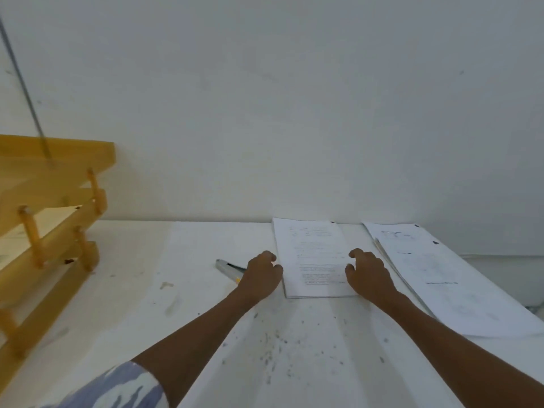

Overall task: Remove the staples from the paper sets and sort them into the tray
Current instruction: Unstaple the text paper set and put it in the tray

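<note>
paper set (315,257): lies flat on the white surface (176,304), centre of view, far edge close to the wall (294,113). printed side up; a small dark mark at its far right corner.

left grip (262,275): at the left edge of the paper set, knuckles up, fingers curled. cannot tell whether it pinches the sheets or only touches the edge.

right grip (368,275): over the near right part of the same set, fingers bent, tips down on the top sheet. cannot tell whether it holds the paper.

grey metal tool (228,267): on the surface just left of the left grip, partly hidden by it.

second pile of papers (441,284): right of the right grip, slanted, running from the wall toward the near right. dark marks near its far edge.

tray (53,219): yellow, stacked tiers joined by posts, at the far left. a pale sheet lies in a middle tier.

surface: dark specks scattered between the two forearms. patterned blue-white sleeve (117,387) at near left.
</note>
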`<action>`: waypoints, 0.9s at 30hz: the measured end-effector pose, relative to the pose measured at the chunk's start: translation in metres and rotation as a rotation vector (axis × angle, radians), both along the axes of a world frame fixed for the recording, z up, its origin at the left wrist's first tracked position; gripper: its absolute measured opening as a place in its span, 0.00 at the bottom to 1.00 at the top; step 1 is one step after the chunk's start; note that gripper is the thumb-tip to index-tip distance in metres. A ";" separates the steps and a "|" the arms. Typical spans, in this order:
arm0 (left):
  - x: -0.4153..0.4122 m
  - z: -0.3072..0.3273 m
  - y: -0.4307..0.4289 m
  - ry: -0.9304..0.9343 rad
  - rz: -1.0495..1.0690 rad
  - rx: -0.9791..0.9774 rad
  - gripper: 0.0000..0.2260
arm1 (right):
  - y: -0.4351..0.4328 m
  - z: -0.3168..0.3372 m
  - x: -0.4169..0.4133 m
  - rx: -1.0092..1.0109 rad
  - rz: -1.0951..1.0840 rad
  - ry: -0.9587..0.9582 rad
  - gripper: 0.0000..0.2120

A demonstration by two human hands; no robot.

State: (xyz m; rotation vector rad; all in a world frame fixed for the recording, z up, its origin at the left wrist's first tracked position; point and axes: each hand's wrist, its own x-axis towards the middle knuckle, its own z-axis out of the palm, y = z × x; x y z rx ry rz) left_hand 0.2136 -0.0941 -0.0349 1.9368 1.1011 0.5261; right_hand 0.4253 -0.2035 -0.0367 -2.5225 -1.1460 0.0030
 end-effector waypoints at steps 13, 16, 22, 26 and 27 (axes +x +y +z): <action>0.062 -0.001 0.026 0.053 0.215 -0.027 0.17 | 0.035 -0.002 0.054 0.088 -0.158 0.349 0.07; 0.063 -0.002 0.026 0.121 0.219 0.007 0.18 | 0.036 -0.001 0.066 0.112 -0.201 0.514 0.22; 0.068 -0.008 0.031 0.134 0.245 -0.041 0.17 | 0.041 -0.006 0.063 0.077 -0.227 0.475 0.09; 0.074 -0.008 0.031 0.043 0.239 -0.124 0.08 | 0.042 -0.012 0.059 0.042 -0.184 0.355 0.07; 0.075 -0.008 0.030 0.009 0.232 -0.128 0.04 | 0.042 -0.012 0.057 0.032 -0.178 0.327 0.05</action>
